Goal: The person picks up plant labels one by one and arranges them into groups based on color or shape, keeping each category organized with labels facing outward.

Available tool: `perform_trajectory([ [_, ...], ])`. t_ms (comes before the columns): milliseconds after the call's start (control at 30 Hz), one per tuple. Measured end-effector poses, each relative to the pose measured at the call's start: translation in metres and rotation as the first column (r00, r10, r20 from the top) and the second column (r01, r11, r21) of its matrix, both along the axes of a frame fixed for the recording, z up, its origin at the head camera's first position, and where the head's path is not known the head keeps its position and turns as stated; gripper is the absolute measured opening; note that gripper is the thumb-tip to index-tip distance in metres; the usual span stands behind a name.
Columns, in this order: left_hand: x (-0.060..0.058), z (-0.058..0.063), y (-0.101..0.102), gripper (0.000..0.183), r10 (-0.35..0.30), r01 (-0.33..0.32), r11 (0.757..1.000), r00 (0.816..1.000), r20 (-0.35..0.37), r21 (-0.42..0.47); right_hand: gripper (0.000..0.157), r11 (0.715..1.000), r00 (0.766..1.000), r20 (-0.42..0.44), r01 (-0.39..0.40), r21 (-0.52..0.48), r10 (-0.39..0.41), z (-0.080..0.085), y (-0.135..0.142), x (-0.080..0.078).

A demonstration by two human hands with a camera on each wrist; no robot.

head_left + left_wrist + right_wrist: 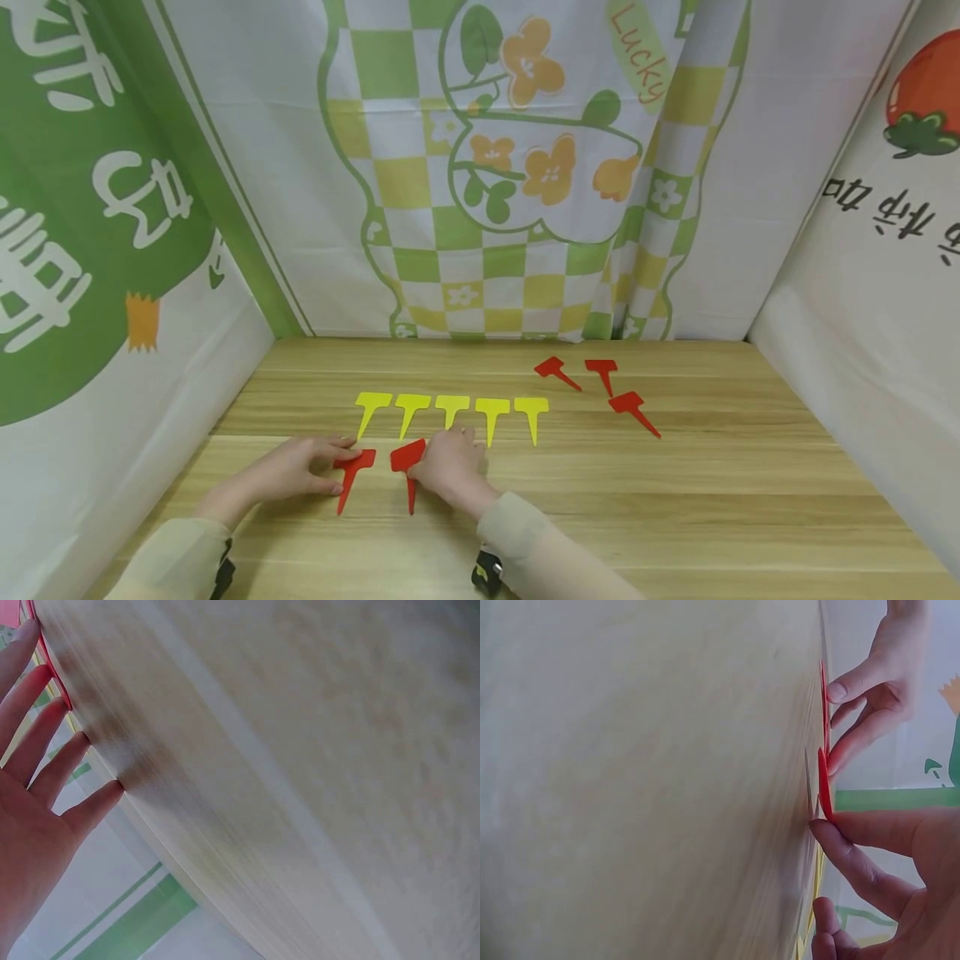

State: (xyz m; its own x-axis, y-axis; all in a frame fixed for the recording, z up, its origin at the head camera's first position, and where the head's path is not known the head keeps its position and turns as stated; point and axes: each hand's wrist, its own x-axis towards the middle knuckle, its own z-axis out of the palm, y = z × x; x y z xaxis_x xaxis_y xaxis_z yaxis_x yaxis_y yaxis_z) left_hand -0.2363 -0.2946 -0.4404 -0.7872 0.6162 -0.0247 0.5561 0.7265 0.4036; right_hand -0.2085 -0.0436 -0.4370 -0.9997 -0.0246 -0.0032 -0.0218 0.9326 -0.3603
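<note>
1. On the near part of the counter (675,517), the right hand (453,464) pinches the right tag (407,458), a red one, with thumb and finger.
2. The right tag is just left of the right hand, the nearer hand. Its long leg points to the near side and its wide top tips a bit. I can't tell if all of it touches the counter.
3. More to the left, the left hand (296,468) has its fingers straight and apart, touching the left tag (356,467), also red. I think the side-by-side gap between these two matters most.
4. Just past them, five yellow tags (453,404) lie in a row, legs to the near side.
5. Farther back, on the right, three loose tags (630,403) lie, all red.
</note>
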Motion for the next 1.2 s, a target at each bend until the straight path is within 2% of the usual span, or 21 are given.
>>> perform_trajectory([
  [367, -0.001, 0.003, 0.001, 0.054, -0.009, 0.009, 1.000, 1.000, 0.001, 0.009, 0.042, 0.999, 1.000, 0.014, 0.015, 0.038, -0.016, -0.001, -0.009, 0.002],
  [567, 0.000, 0.004, 0.002, 0.054, -0.015, 0.015, 1.000, 1.000, 0.001, 0.005, 0.041, 0.999, 0.999, 0.035, 0.028, -0.036, -0.027, -0.002, -0.012, 0.001],
  [767, -0.001, 0.003, 0.001, 0.054, -0.018, 0.018, 1.000, 1.000, -0.001, 0.012, 0.039, 0.999, 1.000, 0.026, 0.013, -0.053, -0.011, -0.004, -0.013, 0.001],
  [1000, -0.002, 0.000, 0.000, 0.054, -0.002, 0.002, 1.000, 1.000, -0.003, 0.011, 0.042, 1.000, 0.999, 0.034, 0.002, -0.003, -0.002, -0.005, -0.014, 0.001],
  [1200, -0.001, 0.000, 0.000, 0.053, -0.006, 0.006, 1.000, 1.000, -0.003, 0.009, 0.041, 1.000, 0.999, 0.033, -0.021, -0.017, 0.021, -0.005, -0.010, 0.001],
])
